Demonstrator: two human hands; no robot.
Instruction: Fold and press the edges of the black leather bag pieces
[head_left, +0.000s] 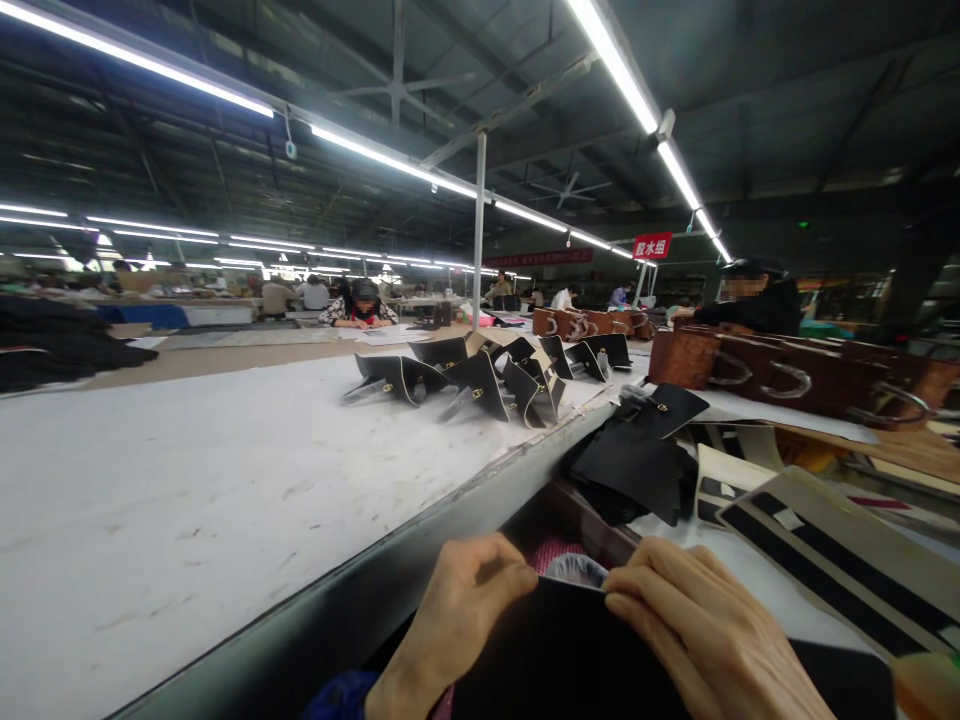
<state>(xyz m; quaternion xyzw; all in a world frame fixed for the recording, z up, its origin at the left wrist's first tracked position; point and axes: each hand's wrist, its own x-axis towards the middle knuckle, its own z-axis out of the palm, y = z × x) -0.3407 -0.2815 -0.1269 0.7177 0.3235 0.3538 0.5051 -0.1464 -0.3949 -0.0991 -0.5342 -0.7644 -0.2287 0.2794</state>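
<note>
A flat black panel (574,655), leather-like, is held upright close to my body below the table edge. My left hand (469,605) pinches its top edge near the left corner, thumb and fingers pressed together. At the other end of that edge, my right hand (697,610) grips the panel between thumb and fingers. Behind the panel's top edge, part of a clear plastic-looking rim (576,568) shows over pink patterned cloth. The panel's lower part runs out of view.
Several black flaps with gold clasps (484,385) stand on the white table (225,500). To the right lie stacked black pieces (634,465) and beige panels with black stripes (840,550). Behind them are brown pieces with handles (795,375). Other people sit farther off.
</note>
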